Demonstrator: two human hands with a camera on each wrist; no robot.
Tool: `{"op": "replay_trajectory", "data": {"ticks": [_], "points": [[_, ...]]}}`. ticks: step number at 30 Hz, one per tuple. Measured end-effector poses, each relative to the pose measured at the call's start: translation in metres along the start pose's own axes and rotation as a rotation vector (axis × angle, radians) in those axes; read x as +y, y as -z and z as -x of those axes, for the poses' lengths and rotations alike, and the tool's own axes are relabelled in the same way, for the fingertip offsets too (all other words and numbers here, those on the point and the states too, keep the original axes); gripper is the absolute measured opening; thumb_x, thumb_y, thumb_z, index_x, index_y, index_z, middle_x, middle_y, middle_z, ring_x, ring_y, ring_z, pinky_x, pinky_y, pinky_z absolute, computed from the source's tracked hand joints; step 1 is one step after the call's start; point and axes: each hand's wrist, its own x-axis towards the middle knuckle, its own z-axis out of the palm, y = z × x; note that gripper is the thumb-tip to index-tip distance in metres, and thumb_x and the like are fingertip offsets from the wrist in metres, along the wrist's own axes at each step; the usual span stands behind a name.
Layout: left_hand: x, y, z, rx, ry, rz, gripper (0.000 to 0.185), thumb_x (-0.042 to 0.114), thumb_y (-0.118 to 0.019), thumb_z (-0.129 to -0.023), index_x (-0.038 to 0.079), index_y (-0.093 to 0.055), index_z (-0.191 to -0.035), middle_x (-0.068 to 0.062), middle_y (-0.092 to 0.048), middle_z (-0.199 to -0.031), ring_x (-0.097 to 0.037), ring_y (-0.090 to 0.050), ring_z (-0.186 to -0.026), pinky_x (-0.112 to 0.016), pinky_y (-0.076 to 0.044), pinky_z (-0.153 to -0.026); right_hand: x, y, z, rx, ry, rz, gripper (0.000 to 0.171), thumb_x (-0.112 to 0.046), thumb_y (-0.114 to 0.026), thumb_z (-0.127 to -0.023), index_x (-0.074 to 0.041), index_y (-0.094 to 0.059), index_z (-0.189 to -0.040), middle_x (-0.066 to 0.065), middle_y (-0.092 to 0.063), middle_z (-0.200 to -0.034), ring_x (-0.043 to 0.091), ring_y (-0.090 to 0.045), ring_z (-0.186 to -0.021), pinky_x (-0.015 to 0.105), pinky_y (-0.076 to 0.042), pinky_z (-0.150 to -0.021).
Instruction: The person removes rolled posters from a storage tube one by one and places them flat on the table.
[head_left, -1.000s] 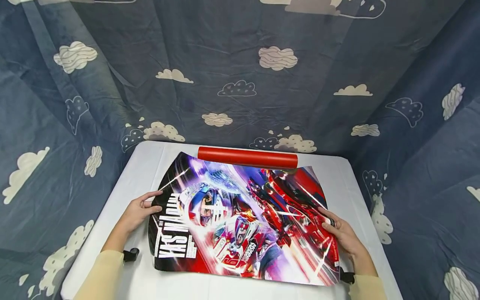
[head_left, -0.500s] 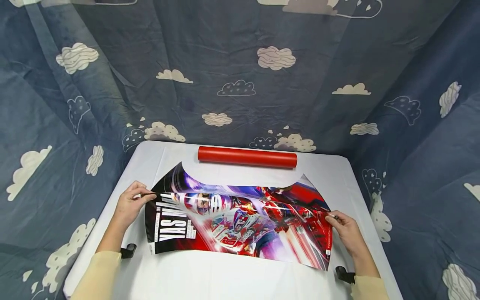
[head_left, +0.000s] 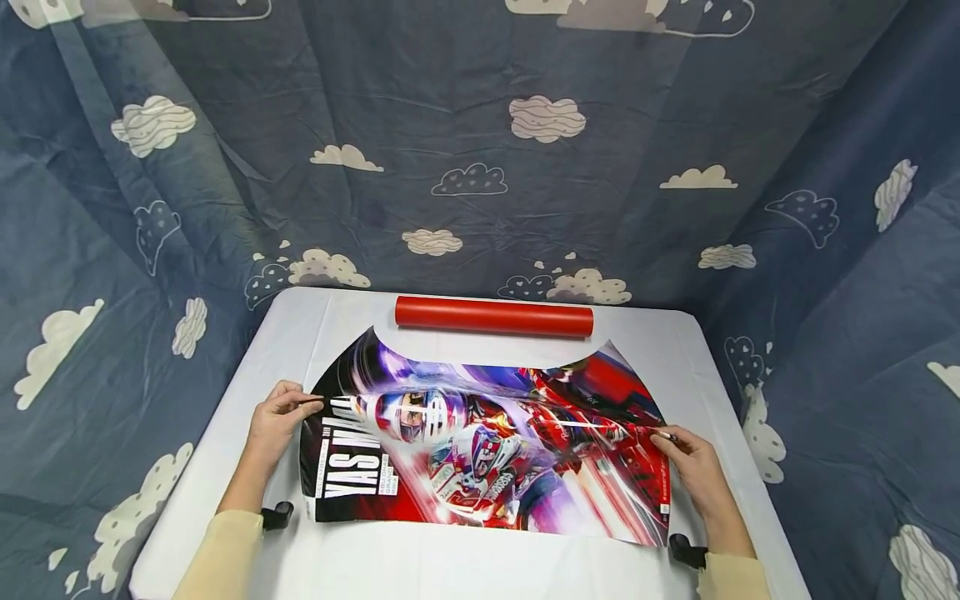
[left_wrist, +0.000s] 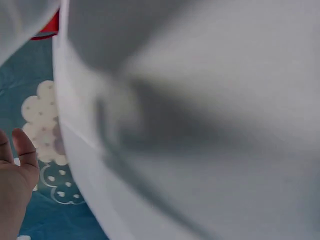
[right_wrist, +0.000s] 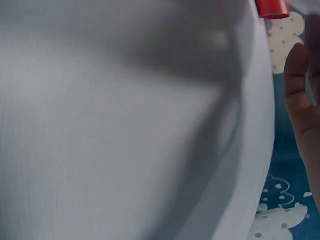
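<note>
Both hands pinch the glossy racing-print poster point(head_left: 480, 446): my left hand point(head_left: 276, 425) grips its left edge and my right hand point(head_left: 690, 471) its right edge, so its long axis runs left to right between them on the white-covered table point(head_left: 465, 567). Just beyond its far edge a red cylindrical tube point(head_left: 494, 316) lies parallel to it; nothing blocks the sheet between my hands.
</note>
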Motion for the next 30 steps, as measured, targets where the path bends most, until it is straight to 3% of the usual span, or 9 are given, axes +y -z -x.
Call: {"op": "replay_trajectory", "data": {"ticks": [4,8,11,14,18,23,27,30], "points": [[-0.015,-0.003,-0.001,-0.044,0.002,-0.069,0.025,-0.001,-0.080,-0.090,-0.014,-0.075,-0.111,0.016,-0.062,-0.098,0.004,-0.052,-0.093,-0.009,-0.043,-0.081,0.010,0.003,-0.003,-0.065,-0.021,0.036,0.044,-0.031,-0.073,-0.102,-0.002,-0.070,-0.135,-0.030,-0.066,-0.105,-0.004,-0.058,-0.099,0.012,-0.050,-0.083],[-0.026,-0.003,-0.002,-0.125,0.051,-0.163,0.036,0.016,-0.082,-0.094,0.001,-0.076,-0.126,0.018,-0.068,-0.099,0.005,-0.058,-0.089,-0.012,-0.046,-0.080,0.018,0.003,-0.006,-0.108,-0.060,0.107,0.056,-0.037,-0.075,-0.100,-0.008,-0.062,-0.147,-0.018,-0.067,-0.115,-0.003,-0.060,-0.095,0.018,-0.055,-0.080],[-0.033,-0.003,-0.001,-0.179,0.114,-0.183,0.047,0.025,-0.084,-0.093,0.008,-0.072,-0.136,0.012,-0.069,-0.096,0.000,-0.059,-0.084,-0.016,-0.048,-0.079,0.024,0.001,-0.008,-0.138,-0.026,0.190,0.061,-0.034,-0.076,-0.100,-0.008,-0.057,-0.151,-0.002,-0.067,-0.111,0.001,-0.058,-0.087,0.021,-0.053,-0.075],[-0.038,-0.005,-0.001,-0.205,0.139,-0.203,0.053,0.026,-0.085,-0.092,0.010,-0.068,-0.140,0.006,-0.068,-0.090,-0.004,-0.057,-0.079,-0.020,-0.047,-0.076,0.027,-0.002,-0.011,-0.142,0.042,0.294,0.062,-0.030,-0.078,-0.099,-0.008,-0.056,-0.152,0.004,-0.062,-0.099,0.005,-0.050,-0.080,0.024,-0.044,-0.070],[-0.041,-0.006,-0.004,-0.226,0.072,-0.374,0.052,0.030,-0.086,-0.090,0.011,-0.069,-0.136,0.004,-0.063,-0.081,-0.007,-0.053,-0.073,-0.024,-0.044,-0.071,0.027,-0.003,-0.012,-0.143,0.115,0.437,0.062,-0.029,-0.081,-0.095,-0.008,-0.058,-0.148,0.002,-0.056,-0.091,0.006,-0.044,-0.075,0.026,-0.036,-0.067],[-0.040,-0.005,-0.009,-0.298,-0.034,-0.618,0.050,0.038,-0.083,-0.091,0.015,-0.070,-0.133,0.005,-0.052,-0.074,-0.011,-0.044,-0.067,-0.030,-0.039,-0.069,0.019,-0.003,-0.014,-0.220,0.141,0.563,0.066,-0.030,-0.084,-0.092,-0.007,-0.057,-0.148,0.002,-0.055,-0.090,0.011,-0.046,-0.078,0.029,-0.038,-0.069],[-0.034,-0.007,-0.013,-0.334,-0.053,-0.640,0.041,0.039,-0.083,-0.092,0.018,-0.073,-0.126,0.006,-0.044,-0.070,-0.011,-0.038,-0.064,-0.031,-0.034,-0.066,0.005,-0.002,-0.018,-0.295,0.144,0.669,0.071,-0.036,-0.083,-0.092,-0.007,-0.055,-0.151,0.006,-0.059,-0.096,0.017,-0.052,-0.083,0.036,-0.044,-0.072],[-0.018,-0.013,-0.023,-0.322,-0.075,-0.623,0.030,0.036,-0.081,-0.094,0.018,-0.076,-0.118,0.003,-0.046,-0.070,-0.013,-0.040,-0.065,-0.032,-0.035,-0.065,-0.017,0.000,-0.028,-0.332,0.151,0.749,0.071,-0.039,-0.079,-0.095,-0.007,-0.052,-0.152,0.013,-0.061,-0.102,0.021,-0.056,-0.083,0.040,-0.048,-0.070]]}}
